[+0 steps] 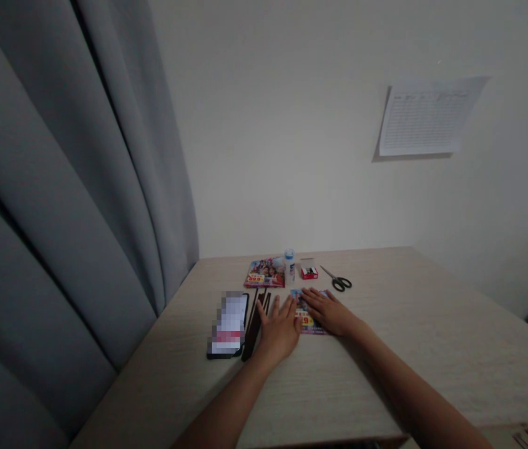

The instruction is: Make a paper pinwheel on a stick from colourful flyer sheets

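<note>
A colourful printed flyer [309, 325] lies flat on the table in front of me. My right hand [329, 310] rests flat over its upper right part, with the fingers stretched out. At the flyer's left edge, my left hand [279, 329] lies palm down with its fingers spread. The left fingers reach toward some dark brown strips [251, 337], which run lengthwise beside that hand; I cannot tell whether they touch. Left of the strips lies a phone [229, 324] with a lit, blurred screen.
Behind the hands sit a stack of similar flyers [265, 273], a clear glue bottle with a blue cap [289, 265], a small red box [309, 272] and black-handled scissors [339, 282]. A grey curtain [81, 187] hangs at left. A printed sheet [425, 121] is on the wall.
</note>
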Demonstrator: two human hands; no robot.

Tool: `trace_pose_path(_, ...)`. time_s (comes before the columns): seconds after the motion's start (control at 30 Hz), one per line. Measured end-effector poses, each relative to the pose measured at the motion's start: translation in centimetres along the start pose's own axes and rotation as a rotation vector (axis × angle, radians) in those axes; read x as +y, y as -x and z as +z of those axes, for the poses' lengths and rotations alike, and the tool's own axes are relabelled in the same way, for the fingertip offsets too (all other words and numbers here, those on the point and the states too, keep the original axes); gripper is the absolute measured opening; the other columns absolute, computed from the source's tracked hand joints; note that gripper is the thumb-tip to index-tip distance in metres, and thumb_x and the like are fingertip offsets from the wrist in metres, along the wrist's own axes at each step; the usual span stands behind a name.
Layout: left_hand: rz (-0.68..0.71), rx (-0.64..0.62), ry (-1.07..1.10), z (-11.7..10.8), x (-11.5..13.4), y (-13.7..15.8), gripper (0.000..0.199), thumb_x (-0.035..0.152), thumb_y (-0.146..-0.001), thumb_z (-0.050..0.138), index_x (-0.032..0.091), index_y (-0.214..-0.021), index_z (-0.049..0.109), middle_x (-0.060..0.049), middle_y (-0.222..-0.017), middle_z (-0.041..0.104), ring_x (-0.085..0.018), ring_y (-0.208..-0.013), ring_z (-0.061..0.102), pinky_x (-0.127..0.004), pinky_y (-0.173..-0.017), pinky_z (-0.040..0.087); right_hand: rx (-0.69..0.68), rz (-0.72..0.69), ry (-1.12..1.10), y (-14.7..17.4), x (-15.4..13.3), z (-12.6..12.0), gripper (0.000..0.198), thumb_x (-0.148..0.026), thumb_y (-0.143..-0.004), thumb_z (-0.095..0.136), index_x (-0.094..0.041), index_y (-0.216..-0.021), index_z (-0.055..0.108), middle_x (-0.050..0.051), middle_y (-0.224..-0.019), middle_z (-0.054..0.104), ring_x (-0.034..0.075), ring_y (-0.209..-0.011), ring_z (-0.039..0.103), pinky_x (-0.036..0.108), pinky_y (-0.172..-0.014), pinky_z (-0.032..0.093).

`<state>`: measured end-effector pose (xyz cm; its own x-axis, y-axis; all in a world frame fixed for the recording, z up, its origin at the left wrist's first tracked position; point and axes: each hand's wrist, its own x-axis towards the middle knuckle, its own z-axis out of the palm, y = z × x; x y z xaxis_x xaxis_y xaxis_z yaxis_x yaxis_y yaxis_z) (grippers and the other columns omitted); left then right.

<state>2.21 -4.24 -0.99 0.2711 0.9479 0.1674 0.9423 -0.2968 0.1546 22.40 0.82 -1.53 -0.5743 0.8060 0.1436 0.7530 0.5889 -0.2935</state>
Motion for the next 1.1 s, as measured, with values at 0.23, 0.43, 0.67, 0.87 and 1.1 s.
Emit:
trace_pose_path(0.23,0.007,0.001,-0.003,0.0,-0.9,0.1,0.055,0.050,-0.102,0.022,0.039,-0.155,0.031,0.002,-0.161,0.035,-0.034,-0.152,0.019,-0.077,-0.110,-0.016,0.011,0.066,-0.023,0.3,1.9,0.0,0.067,-0.058,-0.100,0.036,-0.023,-0.157,0.031,0.012,-0.162,0.030,0.026,-0.152,0.025,0.053,-0.123,0.016)
trace_pose_path(0.43,0.008,-0.017,0.001,-1.1,-1.3,0.2,0.053,0.047,-0.100,0.033,0.036,-0.151,0.040,-0.002,-0.159,0.040,-0.035,-0.151,0.022,-0.080,-0.108,-0.013,0.046,0.057,-0.001,0.5,2.5,0.2,0.059,-0.045,-0.103,0.035,-0.018,-0.155,0.035,0.014,-0.162,0.032,0.026,-0.151,0.026,0.054,-0.123,0.017)
trace_pose_path(0.67,0.029,0.164,0.065,-0.6,-0.3,-0.6,0.047,0.031,-0.100,0.037,0.022,-0.145,0.049,-0.009,-0.152,0.049,-0.027,-0.144,0.038,-0.072,-0.118,-0.008,0.205,0.069,0.034,-0.5,0.2,0.4,0.057,-0.028,-0.098,0.044,-0.012,-0.152,0.040,0.017,-0.159,0.036,0.027,-0.150,0.030,0.050,-0.124,0.023)
trace_pose_path(0.87,0.074,0.085,0.029,1.4,-0.5,-1.0,0.053,0.035,-0.104,0.029,0.015,-0.152,0.041,-0.011,-0.158,0.040,-0.029,-0.148,0.032,-0.065,-0.123,0.007,0.138,-0.048,0.042,-0.7,-1.8,1.5,0.057,-0.019,-0.095,0.038,-0.011,-0.151,0.041,0.015,-0.158,0.040,0.022,-0.148,0.034,0.046,-0.124,0.025)
trace_pose_path(1.1,0.122,-0.003,0.025,1.2,-2.5,-1.0,0.057,0.049,-0.104,0.023,0.028,-0.156,0.031,-0.003,-0.163,0.028,-0.028,-0.152,0.023,-0.069,-0.120,-0.006,0.093,-0.021,0.125,0.3,-2.4,1.2,0.055,-0.032,-0.102,0.031,-0.021,-0.157,0.030,0.009,-0.161,0.032,0.021,-0.150,0.030,0.055,-0.123,0.018)
